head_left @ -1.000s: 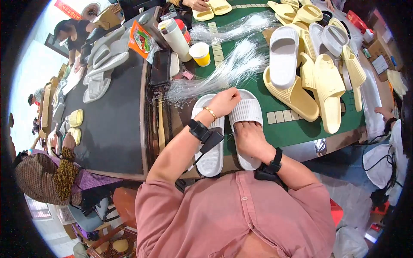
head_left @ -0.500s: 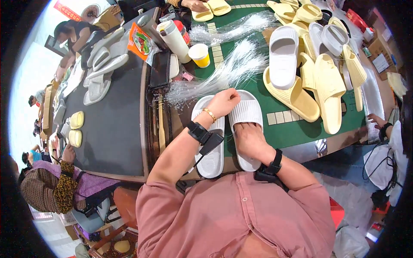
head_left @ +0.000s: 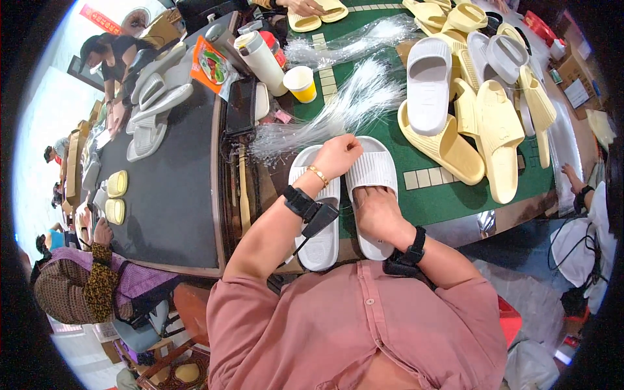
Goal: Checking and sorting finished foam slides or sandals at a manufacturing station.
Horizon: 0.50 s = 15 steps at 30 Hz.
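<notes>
A pair of pale grey slide slippers lies side by side at the table's near edge: the left slipper (head_left: 320, 244) and the right slipper (head_left: 376, 170), toes pointing away from me. My left hand (head_left: 339, 156) reaches across the left slipper, its fingers closed in a pinch beside the right slipper's ribbed strap. Whatever it pinches, if anything, is too small to make out. Inside the right slipper is my right hand (head_left: 378, 213), fingers going under the strap from behind, so their tips are hidden. Just beyond lies a loose bundle of clear plastic strands (head_left: 348, 107).
Yellow slides (head_left: 499, 143) and a grey slide (head_left: 429, 84) pile up at the right. A paper cup (head_left: 299, 84), a white bottle (head_left: 261, 64) and a phone (head_left: 242, 104) stand or lie at left. Across the table a co-worker's hand (head_left: 304, 8) touches yellow slides.
My hands and the grey pair have barely moved. The co-worker's hand across the table has shifted right onto a yellow slide. The person at far left has changed posture.
</notes>
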{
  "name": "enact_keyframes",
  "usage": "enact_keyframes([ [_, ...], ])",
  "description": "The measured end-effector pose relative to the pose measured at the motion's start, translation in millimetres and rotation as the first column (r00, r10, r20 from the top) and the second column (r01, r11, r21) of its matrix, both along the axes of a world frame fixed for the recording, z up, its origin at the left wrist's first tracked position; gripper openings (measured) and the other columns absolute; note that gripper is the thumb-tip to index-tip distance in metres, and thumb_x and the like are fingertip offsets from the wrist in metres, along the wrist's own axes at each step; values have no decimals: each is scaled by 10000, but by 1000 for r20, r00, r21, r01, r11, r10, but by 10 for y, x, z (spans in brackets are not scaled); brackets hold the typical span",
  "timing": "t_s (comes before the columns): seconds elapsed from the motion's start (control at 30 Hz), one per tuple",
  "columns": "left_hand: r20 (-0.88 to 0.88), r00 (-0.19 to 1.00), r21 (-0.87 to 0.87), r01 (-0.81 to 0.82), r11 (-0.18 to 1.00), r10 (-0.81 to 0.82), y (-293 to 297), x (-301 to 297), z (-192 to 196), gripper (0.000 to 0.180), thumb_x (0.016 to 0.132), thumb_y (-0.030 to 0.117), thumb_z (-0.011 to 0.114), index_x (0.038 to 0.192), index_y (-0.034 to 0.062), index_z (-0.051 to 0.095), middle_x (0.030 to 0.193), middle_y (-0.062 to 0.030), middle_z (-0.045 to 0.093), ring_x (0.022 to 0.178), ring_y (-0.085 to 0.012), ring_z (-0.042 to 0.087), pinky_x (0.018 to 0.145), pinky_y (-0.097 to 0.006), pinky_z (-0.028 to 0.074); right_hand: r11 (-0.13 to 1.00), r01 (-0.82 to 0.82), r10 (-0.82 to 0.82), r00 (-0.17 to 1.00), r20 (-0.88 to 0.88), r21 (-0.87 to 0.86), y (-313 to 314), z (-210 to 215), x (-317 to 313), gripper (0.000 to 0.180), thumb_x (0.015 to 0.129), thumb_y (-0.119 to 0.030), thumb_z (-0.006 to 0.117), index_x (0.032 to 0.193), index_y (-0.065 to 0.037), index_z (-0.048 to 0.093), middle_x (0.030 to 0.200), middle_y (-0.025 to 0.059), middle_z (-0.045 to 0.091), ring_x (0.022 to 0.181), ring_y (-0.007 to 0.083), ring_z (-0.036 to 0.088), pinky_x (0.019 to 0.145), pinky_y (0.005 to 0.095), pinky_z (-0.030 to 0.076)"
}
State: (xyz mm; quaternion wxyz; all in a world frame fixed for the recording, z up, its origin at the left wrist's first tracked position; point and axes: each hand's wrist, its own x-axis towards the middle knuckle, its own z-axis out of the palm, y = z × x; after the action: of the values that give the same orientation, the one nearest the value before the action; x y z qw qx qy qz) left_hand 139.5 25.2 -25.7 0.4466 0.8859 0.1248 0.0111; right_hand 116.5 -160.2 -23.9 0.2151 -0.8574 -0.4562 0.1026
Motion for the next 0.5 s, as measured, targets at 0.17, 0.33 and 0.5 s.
enact_keyframes([
  [0.17, -20, 1000, -37, -6, 999, 5, 22, 7, -34, 242, 868, 237, 646, 923, 2, 665, 821, -110, 682, 750, -170, 617, 701, -326, 496, 999, -27, 28, 1000, -12, 44, -9, -23, 29, 279, 773, -96, 561, 1027, 18, 577, 985, 234, 630, 942, 413, 602, 838, 504, 453],
  [0.33, -30, 1000, -79, 7, 997, -9, 34, 9, -41, 243, 879, 238, 642, 919, -1, 665, 804, -73, 666, 745, -135, 582, 696, -308, 485, 998, -27, 29, 999, -30, 56, -16, -41, 32, 267, 766, -93, 565, 1010, 15, 582, 973, 234, 630, 925, 415, 605, 824, 508, 455],
  [0.5, -13, 999, -102, 37, 994, -39, 23, -2, -39, 241, 866, 240, 605, 943, 17, 656, 862, -179, 685, 810, -314, 664, 743, -391, 511, 996, -47, 45, 998, 33, 74, -8, -43, 45, 256, 763, -88, 559, 997, 14, 582, 924, 215, 641, 854, 380, 640, 764, 473, 504],
])
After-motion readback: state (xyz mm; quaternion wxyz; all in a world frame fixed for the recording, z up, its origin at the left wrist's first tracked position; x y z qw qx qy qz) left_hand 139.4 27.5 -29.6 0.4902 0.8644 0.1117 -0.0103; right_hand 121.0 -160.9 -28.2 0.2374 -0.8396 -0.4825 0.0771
